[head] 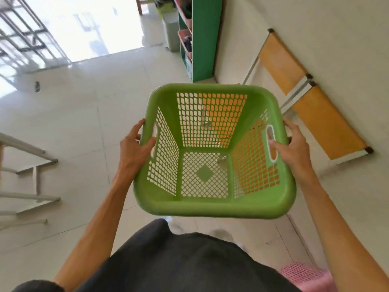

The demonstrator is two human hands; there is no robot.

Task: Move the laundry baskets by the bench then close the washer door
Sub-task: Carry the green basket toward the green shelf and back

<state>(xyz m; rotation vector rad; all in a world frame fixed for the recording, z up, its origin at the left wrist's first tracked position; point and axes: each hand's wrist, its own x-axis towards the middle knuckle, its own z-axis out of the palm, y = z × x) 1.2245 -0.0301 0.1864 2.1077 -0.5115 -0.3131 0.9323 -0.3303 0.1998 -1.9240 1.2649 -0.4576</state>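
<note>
I hold an empty green laundry basket (212,205) with perforated walls in the air in front of me, above the floor. My left hand (134,147) grips its left rim at the handle slot. My right hand (289,144) grips the right rim, the thumb through the right handle slot. An orange-topped bench (282,60) with a pale metal frame runs along the wall to the right, partly seen through the basket's mesh. A pink laundry basket (309,277) shows at the bottom right, behind my right arm. No washer is in view.
A green shelf unit (205,39) with pink bins stands against the wall ahead, a grey bin (171,32) beside it. Metal frame legs (31,161) stand at the left. Pale tiled floor (84,114) stretches ahead and left.
</note>
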